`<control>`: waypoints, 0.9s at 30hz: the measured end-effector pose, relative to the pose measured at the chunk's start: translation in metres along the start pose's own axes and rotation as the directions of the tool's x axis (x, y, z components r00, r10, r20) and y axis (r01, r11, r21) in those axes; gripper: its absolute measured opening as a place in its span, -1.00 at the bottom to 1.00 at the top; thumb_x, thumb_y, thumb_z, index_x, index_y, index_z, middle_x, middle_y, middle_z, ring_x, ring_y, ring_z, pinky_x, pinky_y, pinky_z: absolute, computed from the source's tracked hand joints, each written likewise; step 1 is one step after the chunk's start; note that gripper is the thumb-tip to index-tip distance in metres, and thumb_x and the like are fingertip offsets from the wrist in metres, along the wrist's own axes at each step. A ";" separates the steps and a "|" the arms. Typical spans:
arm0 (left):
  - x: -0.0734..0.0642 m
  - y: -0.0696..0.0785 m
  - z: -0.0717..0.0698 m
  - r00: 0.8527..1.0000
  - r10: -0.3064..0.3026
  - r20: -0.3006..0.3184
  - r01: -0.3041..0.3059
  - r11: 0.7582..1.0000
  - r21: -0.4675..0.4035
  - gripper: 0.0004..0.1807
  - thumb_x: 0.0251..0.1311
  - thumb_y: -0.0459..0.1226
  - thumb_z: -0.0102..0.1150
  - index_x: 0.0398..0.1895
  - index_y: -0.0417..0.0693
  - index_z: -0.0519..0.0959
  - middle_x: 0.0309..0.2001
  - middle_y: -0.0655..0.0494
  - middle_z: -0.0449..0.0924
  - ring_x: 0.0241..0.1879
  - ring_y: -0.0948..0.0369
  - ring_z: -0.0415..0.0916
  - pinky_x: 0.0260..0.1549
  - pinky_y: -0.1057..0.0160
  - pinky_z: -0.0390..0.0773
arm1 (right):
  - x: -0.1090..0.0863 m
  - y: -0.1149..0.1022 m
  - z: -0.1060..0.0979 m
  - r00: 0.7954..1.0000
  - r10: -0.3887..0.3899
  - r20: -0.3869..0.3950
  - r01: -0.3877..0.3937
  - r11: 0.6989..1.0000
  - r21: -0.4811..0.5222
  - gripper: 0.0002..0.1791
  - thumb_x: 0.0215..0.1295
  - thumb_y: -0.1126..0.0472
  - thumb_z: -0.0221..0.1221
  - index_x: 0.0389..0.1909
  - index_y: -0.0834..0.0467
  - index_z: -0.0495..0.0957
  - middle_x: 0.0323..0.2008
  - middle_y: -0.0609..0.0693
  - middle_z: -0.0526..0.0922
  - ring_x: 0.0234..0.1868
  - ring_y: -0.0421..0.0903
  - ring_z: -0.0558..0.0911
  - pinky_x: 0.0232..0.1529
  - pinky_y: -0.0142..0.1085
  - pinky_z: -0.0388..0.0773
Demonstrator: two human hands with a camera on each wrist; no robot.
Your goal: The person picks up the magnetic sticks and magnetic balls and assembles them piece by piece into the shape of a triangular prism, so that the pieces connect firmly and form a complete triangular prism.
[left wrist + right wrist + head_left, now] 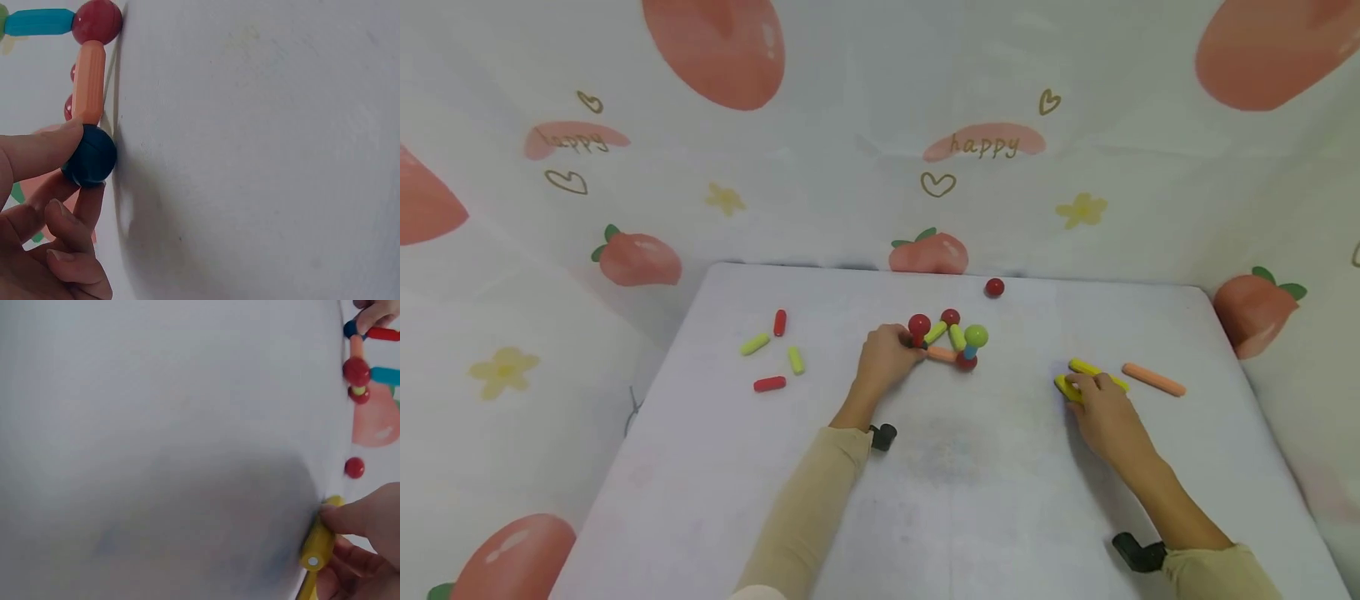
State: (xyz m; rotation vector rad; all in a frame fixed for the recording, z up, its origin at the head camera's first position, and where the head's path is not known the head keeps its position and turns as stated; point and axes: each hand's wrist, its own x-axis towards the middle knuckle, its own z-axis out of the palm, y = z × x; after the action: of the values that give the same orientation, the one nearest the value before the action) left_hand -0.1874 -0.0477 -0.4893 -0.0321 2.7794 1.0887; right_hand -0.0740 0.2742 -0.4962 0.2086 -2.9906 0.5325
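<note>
A pale backdrop (835,158) rises behind and to both sides of you, lightly creased and printed with big red fruit, yellow flowers, gold hearts and the word "happy". Against it sits your white tabletop (1000,500), round-cornered at the back, with a faint grey smudge toward the middle and a soft shadow by your right arm.

Your beige sleeves reach in from the near side, a black mount at each wrist. Your left hand (886,362) has its thumb and fingers closed around a dark blue ball (92,156) at the left corner of a small stick-and-ball frame, left of the tabletop's right-hand sticks and toward the back. From that ball an orange stick (89,81) runs to a red ball (97,22), which carries an upright blue stick (971,352).

Your right hand (1108,417) pinches a yellow stick (319,544) between thumb and fingers, low over the right side; whether it touches the tabletop you cannot tell. A second yellow stick lies just beside it, a loose orange stick (1153,379) farther right. Four short sticks, red and yellow-green, lie apart at left. A loose red ball (995,287) rests near the back edge.
</note>
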 end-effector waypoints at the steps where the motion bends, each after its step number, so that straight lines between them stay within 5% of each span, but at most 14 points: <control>1: 0.000 0.001 0.001 1.000 -0.002 -0.001 0.002 1.000 -0.002 -0.70 0.11 -0.17 0.51 -0.13 -0.09 0.74 -0.20 0.05 0.80 -0.20 0.13 0.68 -0.06 0.08 0.65 | 0.002 -0.002 0.000 1.000 -0.011 0.002 0.011 1.000 0.019 -0.54 0.22 0.45 0.32 0.16 0.40 0.50 -0.09 0.40 0.56 -0.11 0.27 0.61 -0.13 0.13 0.60; 7: -0.002 0.002 0.001 1.000 -0.023 -0.011 0.023 1.000 -0.006 -0.70 0.10 -0.16 0.51 -0.13 -0.08 0.74 -0.21 0.07 0.79 -0.19 0.14 0.68 -0.06 0.09 0.65 | 0.025 -0.022 -0.015 0.993 -0.115 -0.028 0.118 0.986 0.118 -0.55 0.26 0.47 0.28 0.19 0.39 0.53 -0.09 0.37 0.60 -0.14 0.23 0.61 -0.15 0.08 0.62; 12: -0.003 0.002 0.000 0.999 -0.046 -0.007 0.046 0.999 -0.009 -0.70 0.10 -0.17 0.52 -0.12 -0.07 0.73 -0.20 0.07 0.79 -0.20 0.14 0.66 -0.05 0.08 0.65 | 0.053 -0.052 -0.033 0.997 -0.077 -0.005 0.075 0.961 0.267 -0.54 0.40 0.39 0.20 0.30 0.34 0.45 0.07 0.33 0.63 -0.02 0.22 0.63 -0.04 0.12 0.64; 15: -0.003 0.003 0.001 0.999 -0.053 0.007 0.053 0.999 -0.012 -0.69 0.11 -0.17 0.51 -0.11 -0.07 0.73 -0.19 0.07 0.78 -0.20 0.15 0.65 -0.05 0.09 0.64 | 0.067 -0.071 -0.038 0.996 -0.062 -0.068 0.083 0.931 0.354 -0.52 0.43 0.36 0.19 0.34 0.27 0.43 0.12 0.25 0.62 0.01 0.13 0.63 -0.01 0.02 0.63; 22: -0.001 0.003 -0.002 0.998 -0.060 0.008 0.060 0.998 0.010 -0.70 0.10 -0.14 0.52 -0.13 -0.05 0.73 -0.21 0.10 0.78 -0.23 0.16 0.64 -0.10 0.10 0.63 | 0.094 -0.115 -0.038 0.947 -0.145 -0.286 0.267 0.851 0.452 -0.50 0.38 0.34 0.25 0.33 0.22 0.49 0.04 0.16 0.67 0.00 0.05 0.66 0.02 -0.55 0.50; 27: -0.001 0.002 -0.003 0.998 -0.064 0.016 0.064 0.998 0.005 -0.72 0.10 -0.16 0.52 -0.15 -0.04 0.74 -0.22 0.10 0.78 -0.24 0.16 0.63 -0.08 0.09 0.63 | 0.108 -0.133 -0.024 0.924 -0.182 -0.338 0.336 0.806 0.486 -0.57 0.31 0.34 0.33 0.18 0.23 0.56 -0.05 0.10 0.67 -0.03 -0.02 0.66 0.03 -0.51 0.51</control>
State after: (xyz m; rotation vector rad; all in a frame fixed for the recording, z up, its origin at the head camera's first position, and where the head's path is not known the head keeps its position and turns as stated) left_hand -0.1868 -0.0481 -0.4856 -0.1107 2.7463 1.0626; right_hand -0.1588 0.1459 -0.4161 0.5314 -2.4142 1.2412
